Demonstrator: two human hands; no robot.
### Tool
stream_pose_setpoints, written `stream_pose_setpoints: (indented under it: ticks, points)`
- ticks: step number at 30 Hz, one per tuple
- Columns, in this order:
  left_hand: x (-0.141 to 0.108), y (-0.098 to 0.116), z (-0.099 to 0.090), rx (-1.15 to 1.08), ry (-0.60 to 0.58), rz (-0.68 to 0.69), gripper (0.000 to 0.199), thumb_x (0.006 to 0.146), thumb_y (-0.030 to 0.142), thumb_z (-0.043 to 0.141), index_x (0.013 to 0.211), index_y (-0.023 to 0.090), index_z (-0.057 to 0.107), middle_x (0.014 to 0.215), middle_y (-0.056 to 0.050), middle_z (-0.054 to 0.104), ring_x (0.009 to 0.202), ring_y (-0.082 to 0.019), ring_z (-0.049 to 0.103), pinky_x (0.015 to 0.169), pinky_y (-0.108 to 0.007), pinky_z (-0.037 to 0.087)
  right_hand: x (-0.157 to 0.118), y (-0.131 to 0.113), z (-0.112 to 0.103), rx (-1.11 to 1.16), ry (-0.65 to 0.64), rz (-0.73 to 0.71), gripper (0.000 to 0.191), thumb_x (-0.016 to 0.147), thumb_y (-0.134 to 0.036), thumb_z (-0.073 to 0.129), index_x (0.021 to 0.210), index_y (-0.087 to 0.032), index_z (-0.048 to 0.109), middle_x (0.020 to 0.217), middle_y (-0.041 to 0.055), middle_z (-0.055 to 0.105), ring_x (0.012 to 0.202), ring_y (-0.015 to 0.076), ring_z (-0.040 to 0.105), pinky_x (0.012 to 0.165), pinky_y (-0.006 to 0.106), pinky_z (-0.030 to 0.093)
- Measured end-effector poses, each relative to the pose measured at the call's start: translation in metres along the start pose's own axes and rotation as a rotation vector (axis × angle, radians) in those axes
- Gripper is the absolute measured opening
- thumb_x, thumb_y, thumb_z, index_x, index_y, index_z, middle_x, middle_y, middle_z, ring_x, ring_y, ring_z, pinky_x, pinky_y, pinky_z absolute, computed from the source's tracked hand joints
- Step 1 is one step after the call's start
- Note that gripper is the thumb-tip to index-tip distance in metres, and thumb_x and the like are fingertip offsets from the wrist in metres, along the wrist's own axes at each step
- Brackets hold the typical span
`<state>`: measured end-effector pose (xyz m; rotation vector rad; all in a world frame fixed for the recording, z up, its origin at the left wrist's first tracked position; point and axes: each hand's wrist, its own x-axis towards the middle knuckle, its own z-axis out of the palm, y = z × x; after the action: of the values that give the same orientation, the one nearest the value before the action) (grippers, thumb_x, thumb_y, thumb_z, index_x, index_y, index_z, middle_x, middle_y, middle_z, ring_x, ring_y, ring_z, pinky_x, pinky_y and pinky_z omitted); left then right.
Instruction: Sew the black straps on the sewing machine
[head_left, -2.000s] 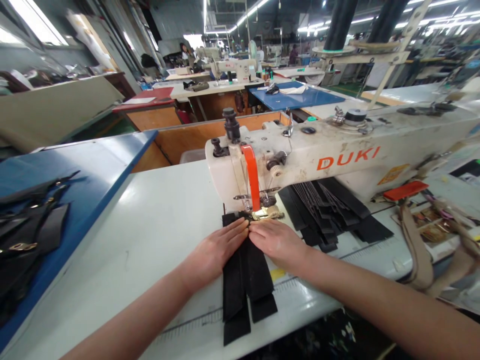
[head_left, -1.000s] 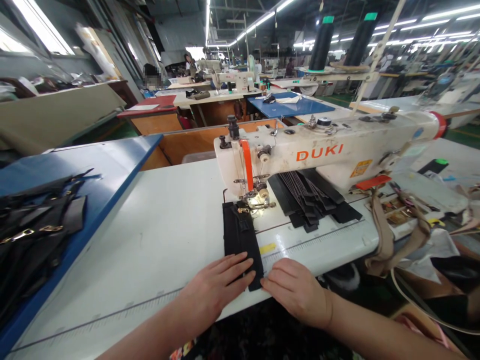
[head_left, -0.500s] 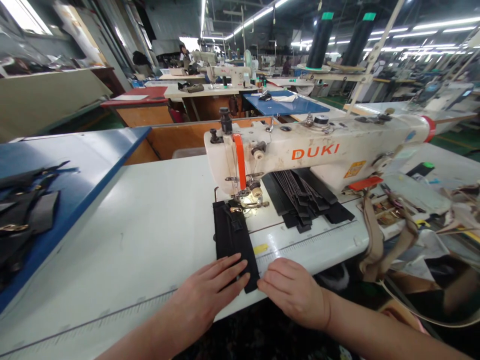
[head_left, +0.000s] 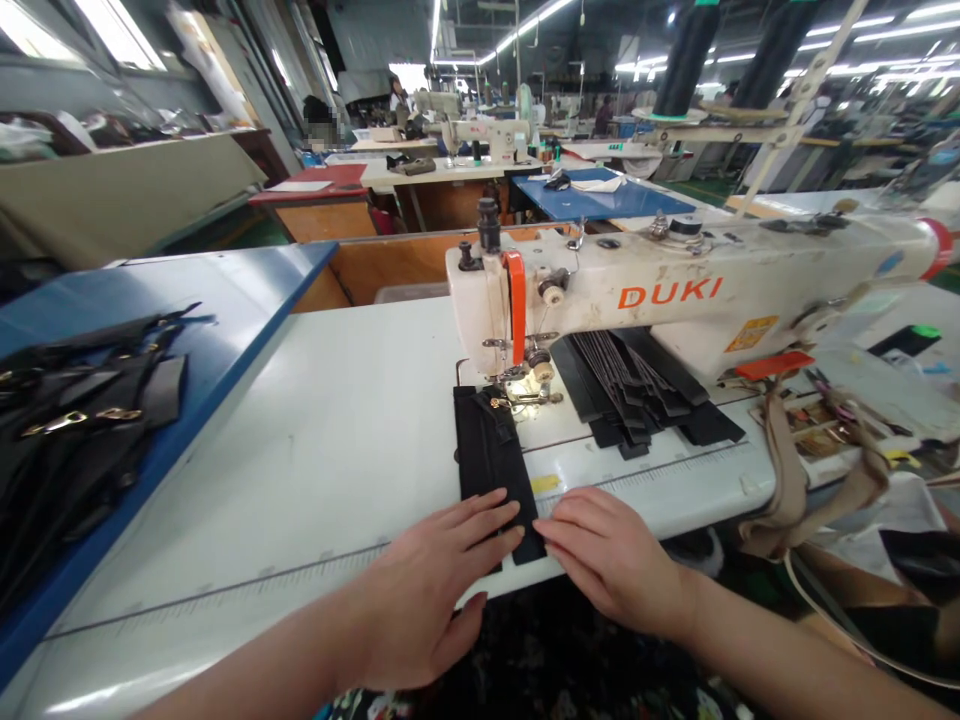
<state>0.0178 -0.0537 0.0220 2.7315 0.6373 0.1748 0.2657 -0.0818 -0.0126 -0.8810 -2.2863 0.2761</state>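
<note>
A black fabric piece with a zipper (head_left: 491,460) lies lengthwise on the white sewing table, its far end under the presser foot of the sewing machine (head_left: 600,290). A gold-coloured zipper pull (head_left: 496,403) shows beside the lit needle area. My left hand (head_left: 442,565) rests flat on the near part of the fabric, fingers stretched out and thumb apart. At the fabric's right edge, my right hand (head_left: 611,560) has its fingers pressed together at the near corner. The fingertips meet the edge there, and the thumb is mostly hidden.
Under the machine arm lies a fanned stack of black strips (head_left: 637,390). A blue table (head_left: 247,330) at left carries black pieces with zippers (head_left: 90,420). Beige straps (head_left: 780,480) hang over the right edge near a small parts tray (head_left: 825,425).
The view has turned left, so everything sits farther right. My left thumb now shows, spread from the fingers. The fabric stays under the presser foot with both hands at its near end.
</note>
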Motion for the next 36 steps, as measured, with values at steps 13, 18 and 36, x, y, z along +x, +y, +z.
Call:
stream_pose_setpoints:
  ticks: [13, 18, 36]
  points:
    - [0.005, -0.018, -0.012, -0.325, 0.021, -0.175, 0.073, 0.082, -0.003, 0.031, 0.146, 0.029, 0.030, 0.131, 0.003, 0.061, 0.120, -0.013, 0.057, 0.106, -0.036, 0.043, 0.005, 0.003, 0.000, -0.052, -0.094, -0.080, 0.025, 0.093, -0.009, 0.043, 0.107, -0.011, 0.063, 0.089, 0.0106, 0.063, 0.088, 0.0227, 0.055, 0.081, 0.038, 0.051]
    - [0.002, -0.016, -0.009, -0.266, 0.040, -0.181, 0.059, 0.085, 0.000, 0.034, 0.139, 0.024, 0.043, 0.133, 0.000, 0.059, 0.118, -0.015, 0.059, 0.104, -0.034, 0.045, 0.005, 0.003, -0.002, -0.068, -0.120, -0.092, 0.027, 0.092, -0.007, 0.040, 0.107, -0.010, 0.063, 0.092, 0.0111, 0.063, 0.090, 0.0231, 0.053, 0.084, 0.039, 0.050]
    - [0.070, -0.078, -0.022, 0.220, 0.340, -0.220, 0.049, 0.080, -0.002, 0.044, 0.122, 0.018, 0.059, 0.119, -0.012, 0.063, 0.119, -0.028, 0.053, 0.103, -0.050, 0.041, 0.009, 0.001, -0.001, -0.116, -0.184, -0.067, 0.024, 0.086, -0.005, 0.049, 0.107, -0.010, 0.061, 0.092, 0.0093, 0.060, 0.091, 0.0225, 0.049, 0.088, 0.037, 0.044]
